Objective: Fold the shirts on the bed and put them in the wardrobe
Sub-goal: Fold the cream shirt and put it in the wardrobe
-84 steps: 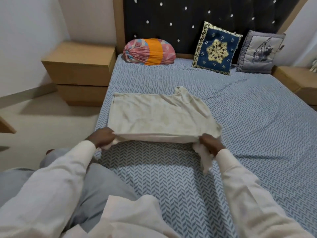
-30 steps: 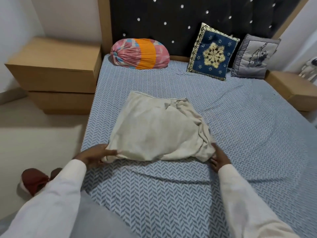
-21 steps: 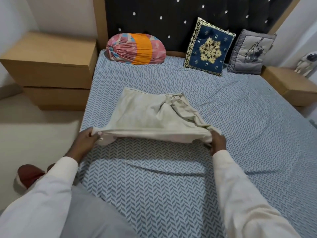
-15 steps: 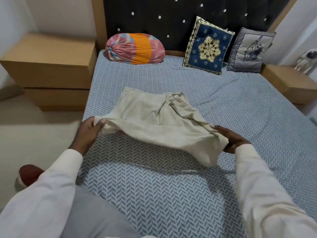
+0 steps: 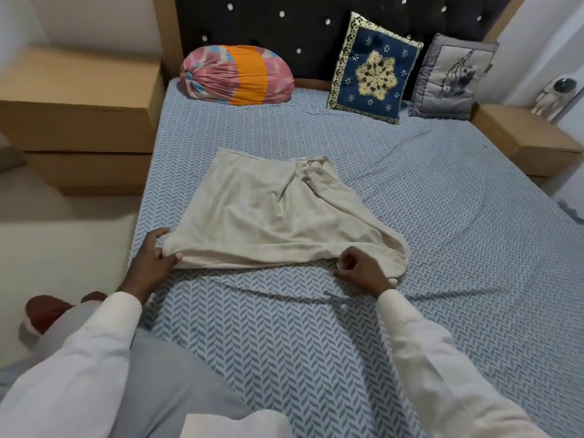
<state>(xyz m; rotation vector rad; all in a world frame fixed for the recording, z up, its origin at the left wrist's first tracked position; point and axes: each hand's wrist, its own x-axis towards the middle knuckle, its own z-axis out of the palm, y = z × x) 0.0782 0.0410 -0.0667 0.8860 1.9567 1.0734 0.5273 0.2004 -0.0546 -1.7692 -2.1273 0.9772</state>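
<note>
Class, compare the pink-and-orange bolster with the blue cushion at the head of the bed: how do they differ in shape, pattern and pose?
The bolster is a rounded roll; the blue cushion is flat and square. The bolster is pink with an orange band; the blue cushion has a gold border and pale central star. The bolster lies on its side; the blue cushion leans upright. Both sit by the headboard.
</note>
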